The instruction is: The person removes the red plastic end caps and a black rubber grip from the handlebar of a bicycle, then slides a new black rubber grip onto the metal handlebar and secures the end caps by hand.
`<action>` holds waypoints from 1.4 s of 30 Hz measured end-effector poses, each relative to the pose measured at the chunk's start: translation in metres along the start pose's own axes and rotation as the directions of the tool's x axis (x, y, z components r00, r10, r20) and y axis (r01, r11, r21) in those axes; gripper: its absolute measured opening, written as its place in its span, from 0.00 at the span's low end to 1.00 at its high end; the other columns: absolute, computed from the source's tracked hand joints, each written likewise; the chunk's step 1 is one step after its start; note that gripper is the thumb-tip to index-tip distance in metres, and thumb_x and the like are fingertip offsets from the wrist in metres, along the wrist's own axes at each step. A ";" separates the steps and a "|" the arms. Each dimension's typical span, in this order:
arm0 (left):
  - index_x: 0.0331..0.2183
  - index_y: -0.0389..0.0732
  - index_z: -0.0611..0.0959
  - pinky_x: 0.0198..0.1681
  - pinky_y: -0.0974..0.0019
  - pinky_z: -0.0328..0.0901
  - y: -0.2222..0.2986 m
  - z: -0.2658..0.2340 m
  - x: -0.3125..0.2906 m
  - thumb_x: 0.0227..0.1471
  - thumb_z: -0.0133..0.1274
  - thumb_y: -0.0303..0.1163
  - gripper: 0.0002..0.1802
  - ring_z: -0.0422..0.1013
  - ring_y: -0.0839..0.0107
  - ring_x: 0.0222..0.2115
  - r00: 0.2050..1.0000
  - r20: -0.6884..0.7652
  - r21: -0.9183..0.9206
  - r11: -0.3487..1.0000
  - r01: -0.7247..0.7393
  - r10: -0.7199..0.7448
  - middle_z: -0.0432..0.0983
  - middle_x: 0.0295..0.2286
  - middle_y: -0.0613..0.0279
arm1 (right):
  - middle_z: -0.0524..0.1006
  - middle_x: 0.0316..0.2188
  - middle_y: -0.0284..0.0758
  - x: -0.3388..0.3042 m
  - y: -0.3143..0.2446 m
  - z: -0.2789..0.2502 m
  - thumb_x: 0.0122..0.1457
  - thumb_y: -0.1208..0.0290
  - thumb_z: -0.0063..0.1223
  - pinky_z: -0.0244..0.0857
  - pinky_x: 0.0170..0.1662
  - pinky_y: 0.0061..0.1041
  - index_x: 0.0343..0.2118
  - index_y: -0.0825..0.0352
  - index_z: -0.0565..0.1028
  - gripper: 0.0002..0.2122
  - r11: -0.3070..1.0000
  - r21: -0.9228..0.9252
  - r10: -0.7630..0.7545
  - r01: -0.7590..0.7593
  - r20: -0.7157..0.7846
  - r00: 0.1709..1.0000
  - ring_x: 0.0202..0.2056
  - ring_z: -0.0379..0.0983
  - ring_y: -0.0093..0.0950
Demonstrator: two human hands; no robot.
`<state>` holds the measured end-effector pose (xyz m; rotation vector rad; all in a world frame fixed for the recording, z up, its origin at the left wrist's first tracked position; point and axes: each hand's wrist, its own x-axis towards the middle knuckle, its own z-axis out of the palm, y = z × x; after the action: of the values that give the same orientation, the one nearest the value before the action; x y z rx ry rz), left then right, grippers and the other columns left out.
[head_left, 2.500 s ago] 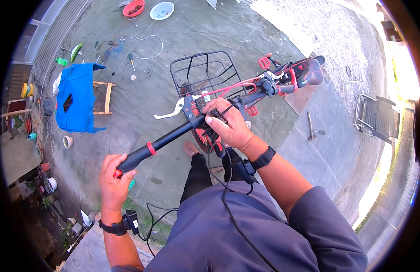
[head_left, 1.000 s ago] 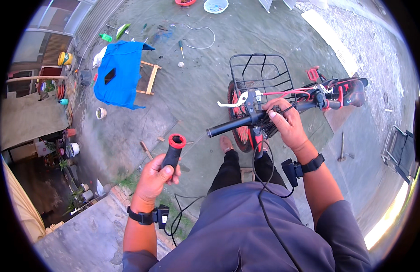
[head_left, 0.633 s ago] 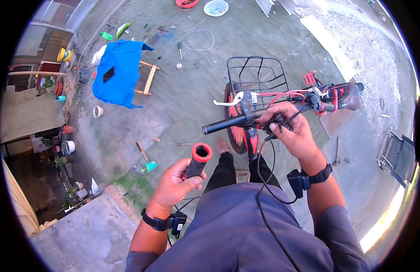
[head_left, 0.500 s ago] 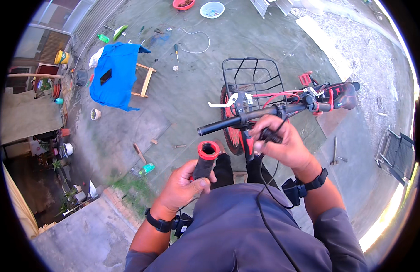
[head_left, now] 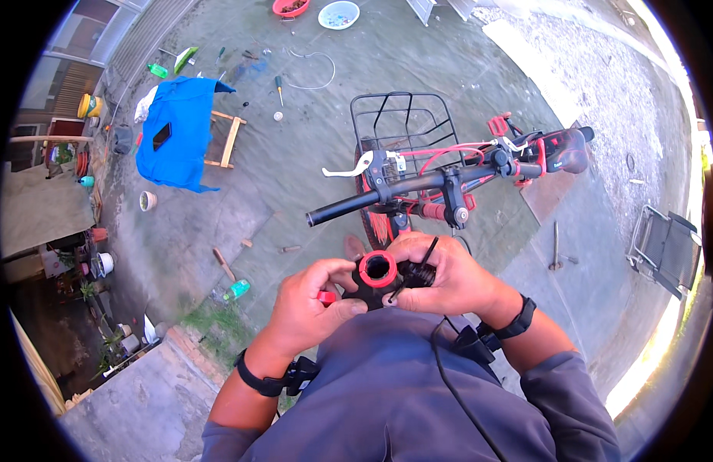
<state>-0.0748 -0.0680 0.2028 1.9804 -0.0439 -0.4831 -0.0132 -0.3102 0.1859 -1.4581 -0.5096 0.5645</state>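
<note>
My left hand [head_left: 310,300] is closed around a black bicycle handlebar grip [head_left: 364,291]. The grip is tilted so its hollow end, ringed by a red collar [head_left: 379,269], faces up. A small red piece [head_left: 326,297] shows between my left fingers. My right hand [head_left: 456,277] is closed on a black ribbed tool [head_left: 416,274] with a thin dark rod sticking out, held against the side of the grip. Its exact kind is partly hidden by my fingers. Just beyond my hands is the bicycle's handlebar [head_left: 345,208], its left end bare, with a white brake lever [head_left: 349,168].
The bicycle's front basket [head_left: 406,127] and saddle [head_left: 566,150] lie beyond my hands. A blue cloth [head_left: 175,154] with a phone [head_left: 162,136] covers a wooden stool at left. A hammer [head_left: 224,263], a screwdriver [head_left: 279,90] and a folding chair [head_left: 664,246] are around.
My right hand has come left and down, bringing the black tool against the grip. My left hand has shifted slightly right with the grip. The whole view has moved a little.
</note>
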 end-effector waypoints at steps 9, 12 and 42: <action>0.51 0.43 0.76 0.26 0.61 0.65 0.027 0.007 0.010 0.51 0.63 0.44 0.29 0.72 0.59 0.24 0.895 0.178 0.066 0.903 -0.426 0.409 0.72 0.26 0.60 | 0.75 0.26 0.40 -0.007 -0.007 -0.008 0.43 0.69 0.67 0.68 0.33 0.29 0.32 0.71 0.76 0.15 0.989 -0.122 0.116 -0.085 0.279 0.953 0.27 0.74 0.34; 0.48 0.43 0.78 0.26 0.61 0.65 0.029 0.007 0.004 0.51 0.63 0.41 0.24 0.72 0.59 0.23 0.906 0.225 0.071 0.921 -0.383 0.359 0.72 0.25 0.60 | 0.76 0.28 0.41 -0.010 -0.011 -0.008 0.43 0.67 0.66 0.69 0.35 0.32 0.33 0.70 0.76 0.16 0.976 -0.183 0.176 -0.119 0.337 0.925 0.30 0.76 0.38; 0.59 0.41 0.60 0.31 0.73 0.67 0.027 0.003 -0.022 0.59 0.47 0.22 0.28 0.76 0.71 0.27 0.969 0.235 -0.591 0.780 0.204 -0.075 0.78 0.37 0.45 | 0.77 0.30 0.35 -0.018 -0.004 -0.016 0.40 0.75 0.68 0.67 0.36 0.28 0.35 0.68 0.78 0.16 0.974 -0.195 0.168 -0.119 0.257 0.952 0.32 0.74 0.31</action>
<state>-0.0911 -0.0773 0.2317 1.2895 0.1256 -0.6941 -0.0165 -0.3342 0.1896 -1.6052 -0.6874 0.8617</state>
